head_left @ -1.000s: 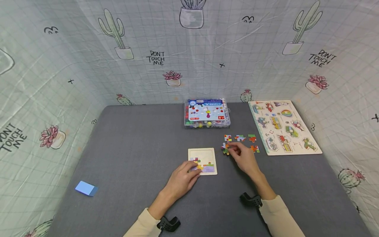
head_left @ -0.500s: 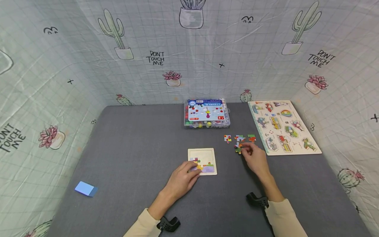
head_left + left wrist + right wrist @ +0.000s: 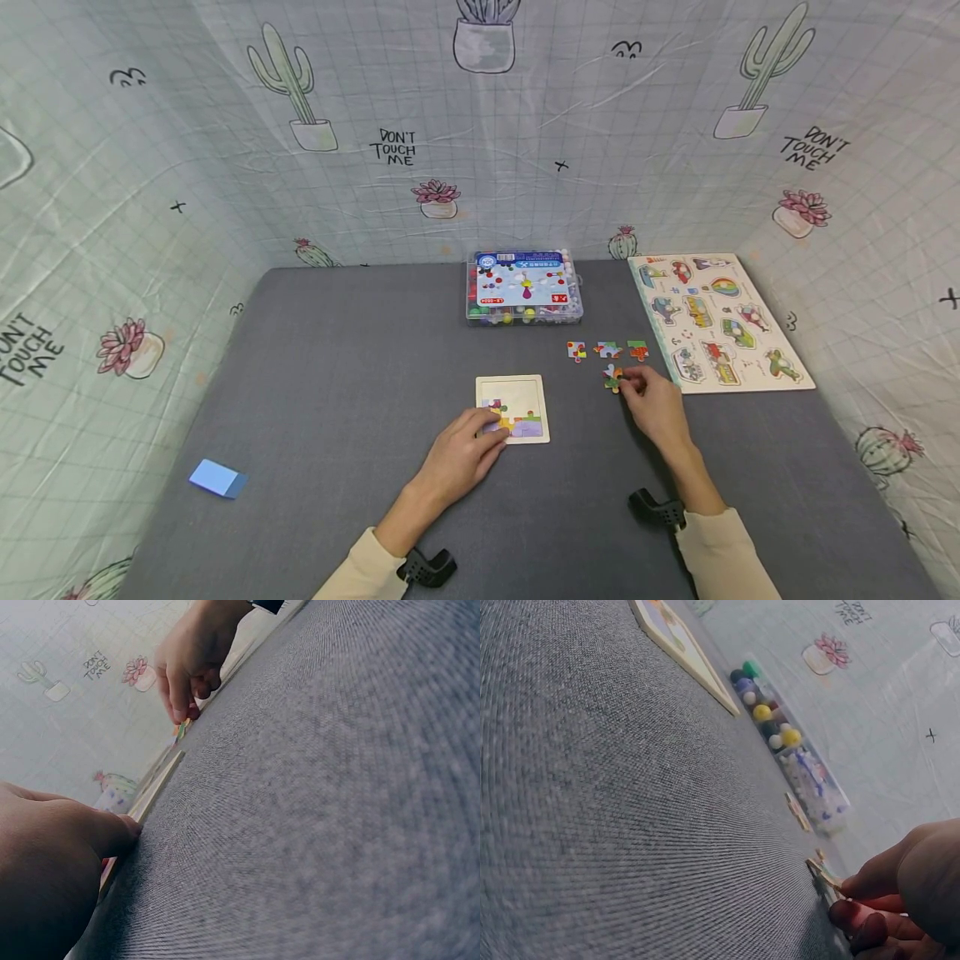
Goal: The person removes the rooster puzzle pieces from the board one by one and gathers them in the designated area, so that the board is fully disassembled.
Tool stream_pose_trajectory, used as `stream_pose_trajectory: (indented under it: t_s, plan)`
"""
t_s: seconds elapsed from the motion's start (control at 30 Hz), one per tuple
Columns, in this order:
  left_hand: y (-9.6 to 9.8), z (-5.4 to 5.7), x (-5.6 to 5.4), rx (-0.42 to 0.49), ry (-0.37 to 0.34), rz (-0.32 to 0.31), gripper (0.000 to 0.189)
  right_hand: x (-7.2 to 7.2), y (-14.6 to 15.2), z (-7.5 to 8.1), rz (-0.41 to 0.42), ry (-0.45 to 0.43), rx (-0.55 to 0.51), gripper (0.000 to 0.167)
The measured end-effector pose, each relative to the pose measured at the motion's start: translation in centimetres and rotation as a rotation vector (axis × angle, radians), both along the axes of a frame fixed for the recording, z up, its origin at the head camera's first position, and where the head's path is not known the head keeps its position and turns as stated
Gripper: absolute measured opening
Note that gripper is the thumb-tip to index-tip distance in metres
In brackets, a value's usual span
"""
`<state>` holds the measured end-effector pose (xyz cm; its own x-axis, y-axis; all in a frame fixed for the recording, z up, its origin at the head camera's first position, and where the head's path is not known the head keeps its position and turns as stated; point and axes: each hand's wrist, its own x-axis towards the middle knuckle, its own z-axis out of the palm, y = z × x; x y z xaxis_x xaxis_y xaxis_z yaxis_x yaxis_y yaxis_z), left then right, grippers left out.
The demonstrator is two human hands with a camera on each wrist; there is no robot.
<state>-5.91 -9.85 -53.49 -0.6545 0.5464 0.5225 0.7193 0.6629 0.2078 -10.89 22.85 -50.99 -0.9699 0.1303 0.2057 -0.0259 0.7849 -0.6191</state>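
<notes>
My right hand (image 3: 656, 406) pinches a small jigsaw piece (image 3: 612, 378) at its right edge, between thumb and fingers, at the table surface in the head view. The right wrist view shows the piece (image 3: 825, 876) slightly tilted at the fingertips. Just beyond lie more jigsaw pieces: one at left (image 3: 576, 351), one in the middle (image 3: 607, 350) and one at right (image 3: 637, 350). My left hand (image 3: 461, 454) rests on the lower left of a square wooden puzzle tray (image 3: 510, 383), its thumb touching the near rim. Joined pieces (image 3: 528, 427) fill the tray's lower part.
A clear box of coloured beads (image 3: 525, 287) stands at the back. A large picture puzzle board (image 3: 723, 325) lies right of my right hand. A blue block (image 3: 217, 477) sits far left. Patterned cloth (image 3: 525, 167) walls the grey table.
My right hand has moved right with the pinched piece, fast at first, then slightly. The orange piece once visible near it is now hidden around the hand. My left hand stays put.
</notes>
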Motion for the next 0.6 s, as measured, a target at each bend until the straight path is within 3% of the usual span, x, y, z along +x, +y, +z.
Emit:
stream_pose_trajectory:
  t_s: [0.33,0.6]
  plan:
    - [-0.01,0.19,0.08,-0.023,-0.033,0.011,0.016,0.14,-0.15,0.42,0.035,-0.120,0.033,0.034]
    - [-0.05,0.10,0.06,-0.015,-0.022,0.012,0.016,-0.01,-0.19,0.34,0.043,-0.127,0.059,0.035]
